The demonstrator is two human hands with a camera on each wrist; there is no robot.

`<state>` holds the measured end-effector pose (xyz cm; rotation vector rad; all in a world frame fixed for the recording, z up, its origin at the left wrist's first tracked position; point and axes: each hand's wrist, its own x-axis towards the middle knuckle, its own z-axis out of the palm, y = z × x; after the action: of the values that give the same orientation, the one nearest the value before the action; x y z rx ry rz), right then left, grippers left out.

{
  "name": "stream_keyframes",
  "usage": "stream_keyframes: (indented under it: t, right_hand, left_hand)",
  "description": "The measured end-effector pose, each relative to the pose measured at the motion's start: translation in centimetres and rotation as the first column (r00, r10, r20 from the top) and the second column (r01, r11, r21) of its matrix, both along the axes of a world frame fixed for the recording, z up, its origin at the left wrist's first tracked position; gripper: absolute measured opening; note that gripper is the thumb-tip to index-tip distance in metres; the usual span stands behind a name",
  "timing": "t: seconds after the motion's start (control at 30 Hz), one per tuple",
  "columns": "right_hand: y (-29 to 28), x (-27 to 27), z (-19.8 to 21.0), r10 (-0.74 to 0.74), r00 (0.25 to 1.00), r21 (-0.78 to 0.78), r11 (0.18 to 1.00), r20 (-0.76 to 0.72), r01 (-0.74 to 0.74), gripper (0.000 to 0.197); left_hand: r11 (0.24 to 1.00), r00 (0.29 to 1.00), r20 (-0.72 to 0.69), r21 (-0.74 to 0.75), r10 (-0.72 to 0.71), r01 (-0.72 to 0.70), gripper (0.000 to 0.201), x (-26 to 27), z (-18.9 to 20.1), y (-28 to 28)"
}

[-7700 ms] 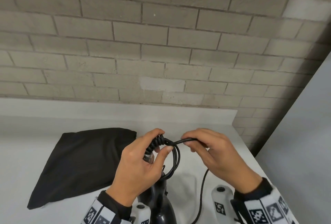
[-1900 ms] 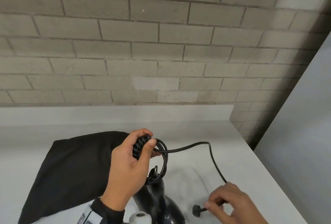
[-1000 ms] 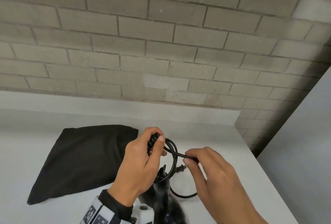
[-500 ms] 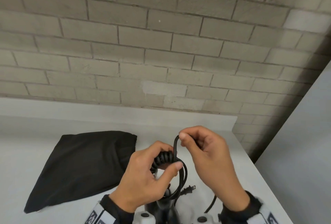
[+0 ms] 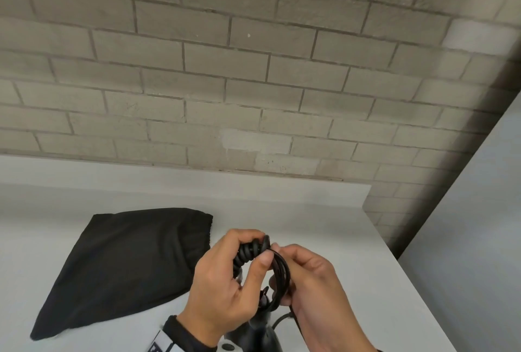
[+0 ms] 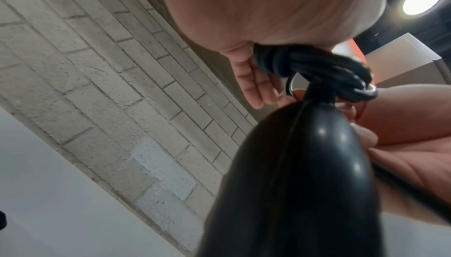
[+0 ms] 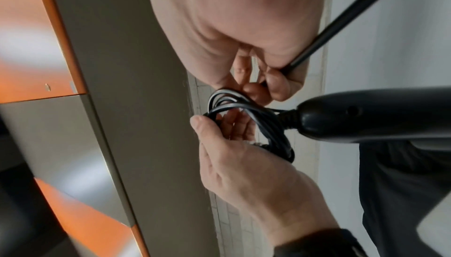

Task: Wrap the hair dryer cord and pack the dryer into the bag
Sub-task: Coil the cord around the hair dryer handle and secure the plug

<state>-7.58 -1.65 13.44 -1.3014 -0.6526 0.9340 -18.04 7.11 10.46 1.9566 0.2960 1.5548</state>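
My left hand (image 5: 257, 249) grips the wound coil of the black hair dryer cord (image 5: 249, 252), thumb pressed over the loops. The black hair dryer (image 5: 260, 333) hangs below that hand, over the near edge of the table. My right hand (image 5: 279, 268) touches the left and pinches the hanging loops of cord. In the right wrist view its fingers (image 7: 273, 85) hold a strand by the cord loops (image 7: 246, 109), next to the dryer handle (image 7: 371, 114). The left wrist view shows the dryer handle (image 6: 305, 180) and the coil (image 6: 314, 66). A flat black bag (image 5: 127, 261) lies to the left.
The white table (image 5: 352, 253) ends at a brick wall (image 5: 253, 84) behind and at its right edge close to my right hand. A grey panel (image 5: 479, 239) stands to the right. The bag's open end faces my hands.
My right hand fetched the plug end from the table, lifted the strand above the coil, and has now come down against the loops beside my left thumb. The plug is out of sight.
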Motion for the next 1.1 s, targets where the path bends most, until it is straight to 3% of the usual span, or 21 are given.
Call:
stream_keyframes:
  t: [0.07,0.17,0.23,0.33,0.4,0.47,0.5,0.6,0.63,0.7,0.87,0.9,1.0,1.1]
  right_hand:
    - [-0.2,0.2,-0.1,0.049,0.999,0.004,0.999,0.007,-0.049,0.032]
    - [-0.4,0.3,-0.5,0.06,0.998,0.063,0.996,0.01,-0.061,0.052]
    - [-0.7,0.2,-1.0,0.063,0.99,0.095,0.993,0.13,-0.075,0.05]
    - [-1.0,-0.2,-1.8,0.057,0.93,0.069,0.994,0.363,-0.088,0.031]
    - [-0.9,-0.3,-2.7,-0.066,0.881,0.107,0.994,0.468,0.018,0.032]
    - [-0.6,-0.6,-3.1,-0.3,0.773,0.212,0.953,0.559,0.216,0.043]
    - [-0.4,-0.9,-3.2,-0.41,0.666,0.291,0.912,0.623,0.29,0.044]
    - [-0.1,-1.7,-3.6,-0.526,0.299,0.492,0.85,0.796,0.186,0.025]
    - [0.0,-1.9,-3.8,-0.515,0.239,0.494,0.857,0.823,0.147,0.018]
    - [0.2,-2.3,-3.8,-0.471,0.213,0.451,0.882,0.856,0.139,0.014]
    - [0.3,-3.4,-2.4,-0.268,0.204,0.227,0.952,0.941,0.206,0.013]
    - [0.2,-3.2,-2.1,-0.222,0.276,0.158,0.959,0.935,0.236,0.011]
    - [-0.4,-2.4,-0.8,-0.103,0.663,-0.006,0.987,0.741,0.16,0.017]
    - [-0.9,-1.5,0.9,-0.064,0.885,-0.02,0.996,0.462,0.082,0.025]
  left_hand:
    - [0.999,1.0,0.0,-0.037,-0.007,0.007,0.031,0.2,-0.2,0.0]
    - [0.987,0.997,0.042,-0.151,-0.057,0.063,0.03,0.4,-0.2,0.0]
    - [0.975,0.998,0.037,-0.214,-0.045,0.051,0.032,0.5,-0.3,0.0]
    - [0.959,1.0,-0.012,-0.285,0.007,-0.01,0.028,0.4,-0.6,0.2]
    - [0.952,0.999,-0.017,-0.304,0.029,-0.033,0.025,0.4,-0.8,0.3]
    - [0.952,0.998,-0.032,-0.301,0.05,-0.058,0.026,0.5,-0.8,0.4]
    - [0.951,0.998,-0.032,-0.302,0.061,-0.068,0.026,0.6,-0.8,0.4]
    - [0.946,0.995,-0.012,-0.31,0.095,-0.094,0.026,1.0,-0.6,0.2]
    - [0.947,0.994,-0.006,-0.304,0.11,-0.107,0.025,1.0,-0.6,0.1]
    - [0.948,0.991,0.005,-0.293,0.133,-0.126,0.024,1.0,-0.7,0.2]
    - [0.96,0.986,0.029,-0.231,0.166,-0.155,0.019,0.9,-0.5,0.0]
    - [0.964,0.985,0.029,-0.214,0.167,-0.158,0.019,0.9,-0.5,0.0]
    - [0.975,0.987,0.028,-0.164,0.156,-0.15,0.027,1.0,-0.7,0.2]
    - [0.991,0.993,0.029,-0.07,0.118,-0.115,0.029,0.9,-0.7,0.7]
